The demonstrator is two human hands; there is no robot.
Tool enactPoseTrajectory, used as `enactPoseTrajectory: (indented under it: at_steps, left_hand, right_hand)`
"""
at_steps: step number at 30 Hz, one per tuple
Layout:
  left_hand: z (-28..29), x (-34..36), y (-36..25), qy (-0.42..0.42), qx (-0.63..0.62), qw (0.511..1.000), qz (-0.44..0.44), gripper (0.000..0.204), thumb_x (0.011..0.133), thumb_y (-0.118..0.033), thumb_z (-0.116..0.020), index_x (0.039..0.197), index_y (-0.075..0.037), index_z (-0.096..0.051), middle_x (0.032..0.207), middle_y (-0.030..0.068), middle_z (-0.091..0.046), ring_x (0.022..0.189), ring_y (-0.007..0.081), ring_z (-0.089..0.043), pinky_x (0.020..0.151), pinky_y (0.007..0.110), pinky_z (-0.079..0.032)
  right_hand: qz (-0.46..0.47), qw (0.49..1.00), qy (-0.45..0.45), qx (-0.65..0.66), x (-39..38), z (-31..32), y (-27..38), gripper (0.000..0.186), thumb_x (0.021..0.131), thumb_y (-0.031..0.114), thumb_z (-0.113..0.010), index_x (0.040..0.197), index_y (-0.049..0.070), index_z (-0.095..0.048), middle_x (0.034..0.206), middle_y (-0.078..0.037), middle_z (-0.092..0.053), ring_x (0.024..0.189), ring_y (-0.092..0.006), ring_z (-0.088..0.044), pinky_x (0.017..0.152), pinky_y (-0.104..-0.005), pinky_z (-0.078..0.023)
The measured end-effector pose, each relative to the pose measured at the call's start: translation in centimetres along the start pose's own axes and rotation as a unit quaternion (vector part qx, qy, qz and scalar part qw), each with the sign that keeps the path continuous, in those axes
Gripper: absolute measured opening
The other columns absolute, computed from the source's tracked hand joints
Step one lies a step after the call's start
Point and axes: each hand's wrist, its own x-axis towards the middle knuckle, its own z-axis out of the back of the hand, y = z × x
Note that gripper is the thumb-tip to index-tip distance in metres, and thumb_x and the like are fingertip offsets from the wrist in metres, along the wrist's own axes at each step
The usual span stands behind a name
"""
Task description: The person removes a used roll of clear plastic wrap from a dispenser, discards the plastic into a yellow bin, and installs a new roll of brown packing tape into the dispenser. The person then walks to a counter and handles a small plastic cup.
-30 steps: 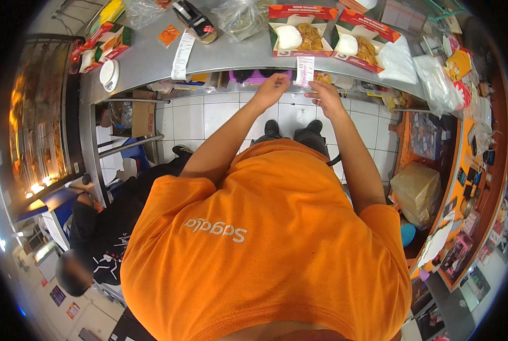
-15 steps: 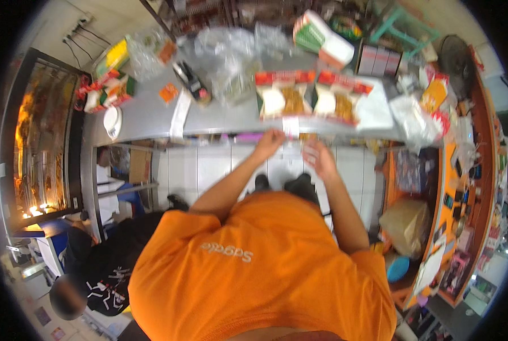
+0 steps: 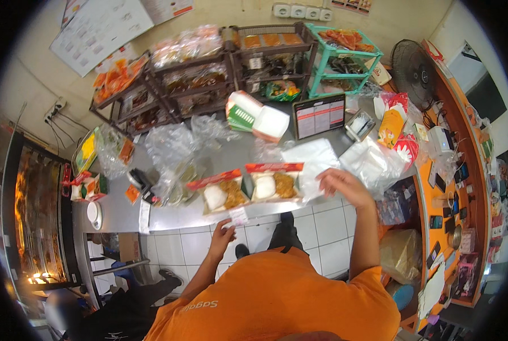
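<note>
Two open food boxes stand side by side on the steel counter [image 3: 168, 219], a left box [image 3: 245, 198] and a right box [image 3: 300, 196]. Each has a raised red flap and holds a mound of white rice [image 3: 215, 196] and a piece of brown fried food [image 3: 233, 192]. A small white paper slip [image 3: 238, 216] hangs at the counter's front edge below the left box. Just left of that slip is my left hand [image 3: 222, 235], fingers bent and apart, holding nothing visible. My right hand [image 3: 345, 185] hovers by the white plastic sheets [image 3: 313, 162], its fingers loosely spread.
A tablet [image 3: 319, 116], an open empty carton [image 3: 270, 123] and clear plastic bags [image 3: 171, 150] lie behind the boxes. Stacked baskets [image 3: 274, 57] line the wall. At left are a heated display case [image 3: 40, 210] and a person in black [image 3: 112, 312]; an orange shelf [image 3: 444, 213] is at right.
My hands have parted: the right moved right toward the white plastic sheets, while the left stays near the paper slip. The view has tilted up, showing the wall and baskets.
</note>
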Motion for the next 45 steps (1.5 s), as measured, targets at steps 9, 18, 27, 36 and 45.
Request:
enactPoseTrajectory:
  at_steps: [9,18,27,36,45]
  left_hand:
    - [-5.9,-1.3,-0.4,-0.171,-0.148,0.969,0.103,0.016,0.095,-0.024,-0.068,0.098,-0.015,-0.056,0.082,-0.0029,-0.055,0.068,0.0086,-0.053,0.063,0.024,-0.045]
    - [-9.1,-3.7,4.2,-0.252,-0.070,0.953,0.150,0.025,0.095,-0.034,-0.068,0.103,-0.012,-0.059,0.086,0.0006,-0.059,0.071,0.0113,-0.060,0.062,0.025,-0.046]
    - [-9.0,-6.7,12.2,-0.288,0.086,0.927,0.224,0.036,0.099,-0.034,-0.060,0.121,-0.006,-0.057,0.097,0.0107,-0.069,0.070,0.0167,-0.067,0.055,0.030,-0.049]
    - [-7.0,-8.1,24.0,-0.210,0.183,0.918,0.283,0.050,0.097,-0.036,-0.061,0.129,0.002,-0.057,0.104,0.0173,-0.073,0.091,0.0252,-0.072,0.070,0.038,-0.058]
    - [-10.0,-7.0,13.9,-0.213,0.133,0.936,0.247,0.043,0.099,-0.039,-0.057,0.128,-0.008,-0.058,0.104,0.0089,-0.072,0.078,0.0154,-0.068,0.063,0.031,-0.051]
  right_hand:
    - [0.236,0.858,-0.384,-0.249,10.6,27.6,10.0,0.022,0.097,0.022,-0.063,0.109,0.004,-0.070,0.087,-0.003,-0.069,0.078,-0.0102,-0.062,0.071,-0.0283,-0.050]
    - [0.079,0.755,-0.429,-0.489,19.5,38.0,15.6,0.022,0.090,0.027,-0.068,0.110,0.020,-0.074,0.104,-0.011,-0.073,0.099,-0.0326,-0.069,0.085,-0.0455,-0.054]
    - [0.141,0.692,-0.413,-0.576,25.4,44.3,17.9,0.022,0.089,0.029,-0.070,0.106,0.016,-0.076,0.101,-0.013,-0.073,0.093,-0.0311,-0.070,0.082,-0.0427,-0.055]
    - [0.253,0.806,-0.351,-0.405,29.0,50.2,21.2,0.031,0.094,0.034,-0.066,0.112,0.011,-0.073,0.092,-0.002,-0.073,0.084,-0.0125,-0.068,0.070,-0.0328,-0.052]
    - [0.161,0.952,-0.260,0.029,29.4,49.9,27.3,0.052,0.094,0.016,-0.046,0.144,0.008,-0.033,0.106,-0.018,-0.058,0.081,-0.0257,-0.048,0.070,-0.0391,-0.047]
